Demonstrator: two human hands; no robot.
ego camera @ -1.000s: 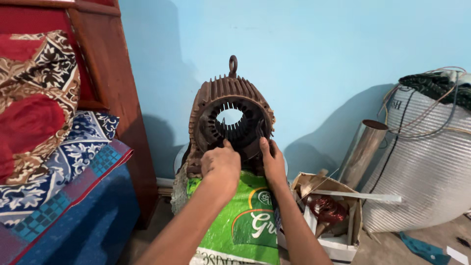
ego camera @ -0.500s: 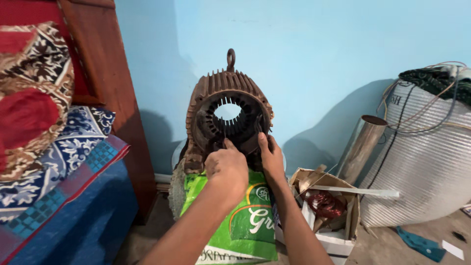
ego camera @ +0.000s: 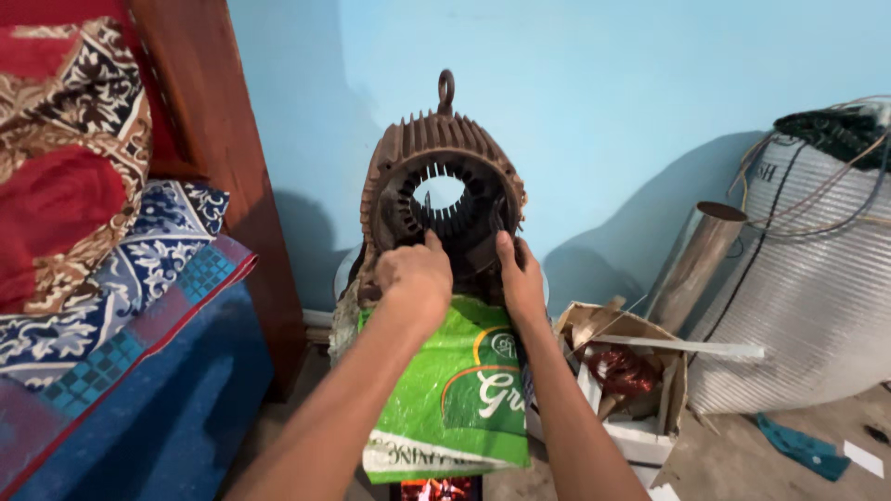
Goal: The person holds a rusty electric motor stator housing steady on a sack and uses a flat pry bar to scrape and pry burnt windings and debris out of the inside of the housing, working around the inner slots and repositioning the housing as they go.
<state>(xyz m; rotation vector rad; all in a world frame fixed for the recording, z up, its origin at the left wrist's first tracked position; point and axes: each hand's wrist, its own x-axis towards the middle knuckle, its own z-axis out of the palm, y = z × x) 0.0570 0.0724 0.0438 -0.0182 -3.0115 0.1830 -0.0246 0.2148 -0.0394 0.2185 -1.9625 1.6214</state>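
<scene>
Rusty finned motor housing [ego camera: 444,199] upright on green sack [ego camera: 455,390], against blue wall [ego camera: 603,102]. Left hand [ego camera: 415,278] curled, fingers on housing's lower front rim; right hand [ego camera: 520,278] just beside, thumb up, clasping rim's lower right edge. Right of right hand: cardboard box [ego camera: 640,436] of scrap, metal tube [ego camera: 696,260], woven sack [ego camera: 817,278]; patterned bedding [ego camera: 83,232] well left.

2 bare forearms come up from the bottom edge, lean and long, with no sleeve showing anywhere along them. The left hand [ego camera: 415,276] is seen from its back, knuckles rounded, nothing worn on the wrist. The right hand [ego camera: 521,276] is likewise bare, slim, with no ring, watch or glove on the fingers or wrist that show
</scene>
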